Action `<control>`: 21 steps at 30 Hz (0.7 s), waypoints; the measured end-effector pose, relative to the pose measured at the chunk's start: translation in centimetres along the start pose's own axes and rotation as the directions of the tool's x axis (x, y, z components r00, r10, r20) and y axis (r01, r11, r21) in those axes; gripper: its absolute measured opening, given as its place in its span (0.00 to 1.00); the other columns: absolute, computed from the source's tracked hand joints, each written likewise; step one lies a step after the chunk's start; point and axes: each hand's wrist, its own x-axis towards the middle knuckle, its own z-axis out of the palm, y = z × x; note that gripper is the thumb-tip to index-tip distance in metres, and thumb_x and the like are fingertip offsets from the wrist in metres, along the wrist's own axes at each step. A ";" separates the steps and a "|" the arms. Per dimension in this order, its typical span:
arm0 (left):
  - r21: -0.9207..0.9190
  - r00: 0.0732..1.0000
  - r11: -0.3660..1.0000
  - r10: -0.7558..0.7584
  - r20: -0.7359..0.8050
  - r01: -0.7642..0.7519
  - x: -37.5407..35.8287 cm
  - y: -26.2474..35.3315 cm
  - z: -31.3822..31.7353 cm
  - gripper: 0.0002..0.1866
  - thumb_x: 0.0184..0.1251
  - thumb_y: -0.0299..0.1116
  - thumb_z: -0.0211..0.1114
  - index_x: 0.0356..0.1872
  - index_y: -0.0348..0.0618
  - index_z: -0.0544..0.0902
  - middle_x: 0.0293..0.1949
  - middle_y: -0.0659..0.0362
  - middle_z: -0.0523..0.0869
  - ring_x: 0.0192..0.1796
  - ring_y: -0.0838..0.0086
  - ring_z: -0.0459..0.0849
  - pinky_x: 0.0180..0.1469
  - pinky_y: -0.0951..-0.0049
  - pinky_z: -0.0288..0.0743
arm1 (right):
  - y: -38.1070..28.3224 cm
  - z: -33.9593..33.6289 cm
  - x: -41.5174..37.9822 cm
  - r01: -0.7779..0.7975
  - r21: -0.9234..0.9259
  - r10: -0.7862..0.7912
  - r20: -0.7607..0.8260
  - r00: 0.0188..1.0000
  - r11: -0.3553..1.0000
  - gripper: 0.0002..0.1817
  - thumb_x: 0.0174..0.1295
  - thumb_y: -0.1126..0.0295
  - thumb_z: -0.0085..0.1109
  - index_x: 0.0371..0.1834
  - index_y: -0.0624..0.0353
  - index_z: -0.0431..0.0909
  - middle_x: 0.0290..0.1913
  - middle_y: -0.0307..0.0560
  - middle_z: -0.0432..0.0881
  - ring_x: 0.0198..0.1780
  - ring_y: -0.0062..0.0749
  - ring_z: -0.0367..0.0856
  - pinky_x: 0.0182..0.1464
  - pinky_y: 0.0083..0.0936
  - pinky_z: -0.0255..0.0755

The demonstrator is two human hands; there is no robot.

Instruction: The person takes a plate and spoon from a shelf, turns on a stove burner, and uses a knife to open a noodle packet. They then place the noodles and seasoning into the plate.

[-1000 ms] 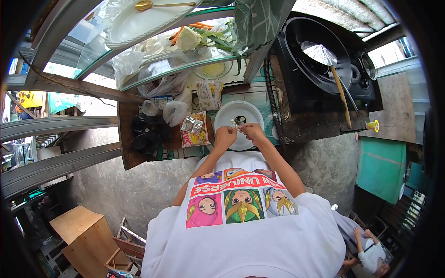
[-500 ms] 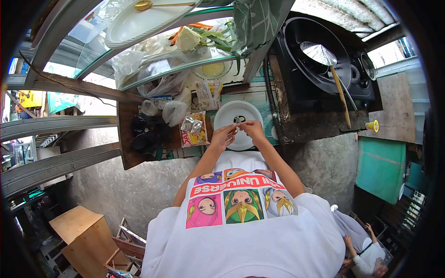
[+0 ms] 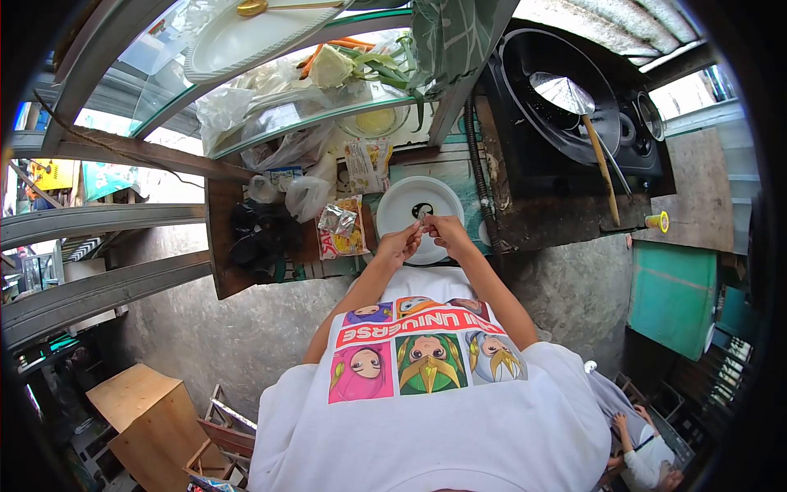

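A white plate (image 3: 397,202) lies on the counter, with a dark glossy patch of liquid (image 3: 421,209) in it. Over its near half, my left hand (image 3: 400,243) and my right hand (image 3: 448,234) meet with fingertips pinched together. Between them is a small, partly see-through sachet (image 3: 424,218), mostly hidden by the fingers. Left of the plate is a yellow noodle packet (image 3: 352,239) with a silver foil sachet (image 3: 338,220) on top. Another noodle packet (image 3: 368,166) lies just behind.
A black wok (image 3: 525,90) holding a metal spatula (image 3: 566,94) sits on the stove (image 3: 566,184) at right. Vegetables (image 3: 332,67) and plastic bags lie on the glass shelf. A black bag (image 3: 261,234) is at left. Another person (image 3: 648,451) is at lower right.
The dark patch on the plate shows more fully and looks bigger. Both hands stay pinched together, with only a slight shift of the fingers.
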 end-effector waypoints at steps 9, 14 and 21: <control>0.088 0.996 0.992 0.089 -0.013 -0.088 -0.7 -0.3 0.9 0.12 0.62 0.37 0.63 0.32 0.37 0.82 0.25 0.62 0.83 0.24 0.83 0.78 0.25 0.89 0.72 | 0.3 0.5 -0.4 -0.012 -0.100 0.014 0.013 1.000 0.995 0.12 0.57 0.60 0.59 0.26 0.58 0.80 0.22 0.32 0.75 0.21 0.12 0.64 0.18 0.12 0.53; 0.088 0.996 0.992 0.092 0.013 -0.093 -1.7 0.4 1.8 0.11 0.64 0.36 0.60 0.36 0.37 0.81 0.29 0.61 0.84 0.28 0.81 0.81 0.29 0.86 0.75 | 0.3 -0.1 0.6 0.064 -0.100 -0.070 -0.058 0.996 0.993 0.09 0.57 0.67 0.59 0.31 0.64 0.81 0.20 0.34 0.74 0.15 0.12 0.59 0.16 0.12 0.49; 0.069 0.994 0.992 0.100 0.040 -0.103 -0.8 0.1 1.2 0.10 0.65 0.33 0.58 0.35 0.35 0.81 0.31 0.58 0.85 0.30 0.80 0.82 0.30 0.85 0.75 | -0.3 -0.4 0.4 0.033 -0.119 -0.038 -0.040 0.998 0.992 0.08 0.56 0.68 0.60 0.32 0.62 0.82 0.23 0.35 0.76 0.17 0.12 0.61 0.16 0.11 0.49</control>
